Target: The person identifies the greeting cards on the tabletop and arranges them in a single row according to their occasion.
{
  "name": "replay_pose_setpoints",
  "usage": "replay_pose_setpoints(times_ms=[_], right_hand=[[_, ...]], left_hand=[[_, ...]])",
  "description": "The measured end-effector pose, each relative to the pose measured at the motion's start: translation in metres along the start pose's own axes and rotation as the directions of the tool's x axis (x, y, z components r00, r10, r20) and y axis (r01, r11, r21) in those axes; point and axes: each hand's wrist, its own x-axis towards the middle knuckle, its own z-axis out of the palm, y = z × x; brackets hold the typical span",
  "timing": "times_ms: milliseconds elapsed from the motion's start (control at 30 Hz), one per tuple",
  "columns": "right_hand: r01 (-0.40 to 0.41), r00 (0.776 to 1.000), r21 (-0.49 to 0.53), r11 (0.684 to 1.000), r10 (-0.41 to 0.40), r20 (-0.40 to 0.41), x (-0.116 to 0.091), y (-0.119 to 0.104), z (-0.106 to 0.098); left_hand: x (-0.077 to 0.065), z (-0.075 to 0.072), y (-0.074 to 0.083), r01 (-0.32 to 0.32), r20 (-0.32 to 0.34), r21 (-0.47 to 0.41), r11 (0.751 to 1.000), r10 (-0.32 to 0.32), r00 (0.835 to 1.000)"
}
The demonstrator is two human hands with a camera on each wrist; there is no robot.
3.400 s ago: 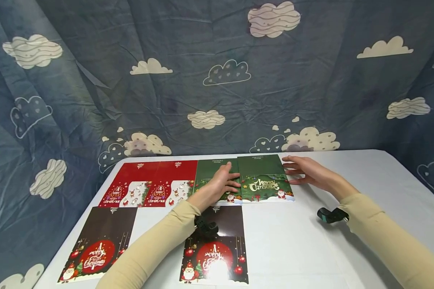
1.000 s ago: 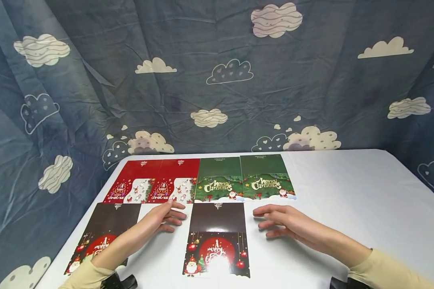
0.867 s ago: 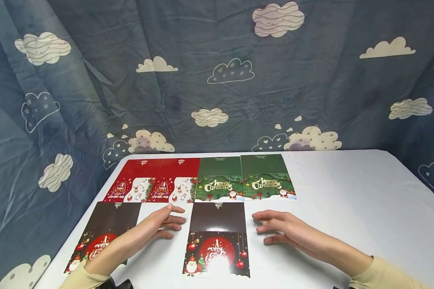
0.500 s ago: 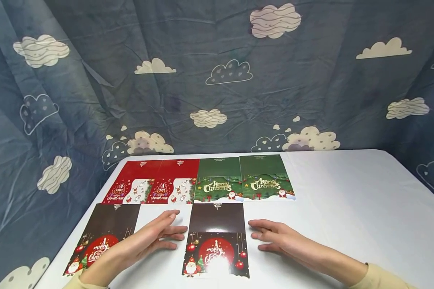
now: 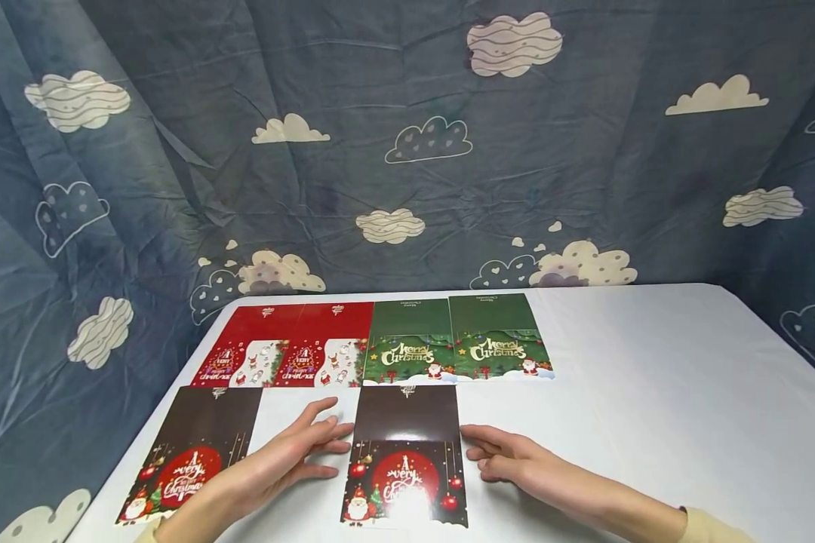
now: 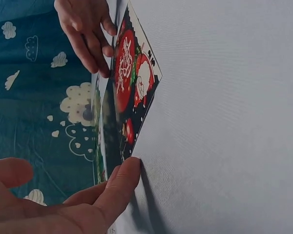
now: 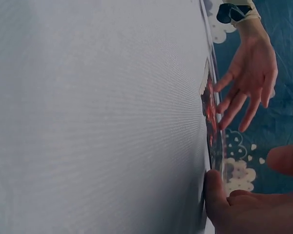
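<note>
A dark brown Christmas card [image 5: 404,452] with a red circle lies flat, unfolded, at the front middle of the table. My left hand [image 5: 281,460] is at its left edge, fingers loosely spread; whether they touch it I cannot tell. On the other side, my right hand [image 5: 516,461] has its fingertips at the card's right edge, fingers relaxed. Both wrist views show fingertips low at the tabletop beside the card. A matching brown card [image 5: 207,422] lies to the left, partly covered by my left forearm.
Along the back lie two red cards [image 5: 247,324] [image 5: 333,324] and two green cards [image 5: 410,320] [image 5: 492,315], side by side. The white table [image 5: 665,392] extends to the right. Behind it hangs a dark blue cloth [image 5: 353,83] with printed clouds.
Both hands came back from the far green card to the front brown card, then closed in on its two side edges over the last second. The cards look almost unmoved.
</note>
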Motion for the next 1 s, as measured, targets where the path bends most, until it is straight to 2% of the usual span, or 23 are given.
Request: replay_pose_setpoints(times_ms=[67,233,400,633,867,1000], right_hand=[[0.005,1.0,0.014,1.0,-0.005,0.007,0.001,-0.001,0.001],[0.037,0.999,0.122,0.992,-0.041,0.024,0.0,0.001,0.003],[0.054,0.999,0.167,0.984,-0.054,-0.001,-0.004,0.002,0.007],[0.06,0.996,0.282,0.958,-0.039,-0.08,-0.009,0.006,0.017],[0.041,0.994,0.359,0.933,-0.002,-0.108,-0.011,0.008,0.022],[0.03,0.994,0.369,0.929,0.012,-0.109,-0.015,0.008,0.022]], left_hand=[[0.001,0.0,-0.001,0.0,0.005,-0.02,1.0,0.0,1.0],[0.003,0.0,-0.004,0.004,0.043,-0.125,0.992,0.002,0.999],[0.001,0.001,-0.008,-0.023,0.045,-0.208,0.978,0.033,0.998],[-0.004,0.011,-0.01,0.01,0.058,-0.379,0.925,0.013,0.998],[-0.01,0.019,-0.013,0.026,0.055,-0.398,0.917,-0.005,0.998],[-0.011,0.024,-0.019,0.014,0.036,-0.434,0.901,0.001,0.999]])
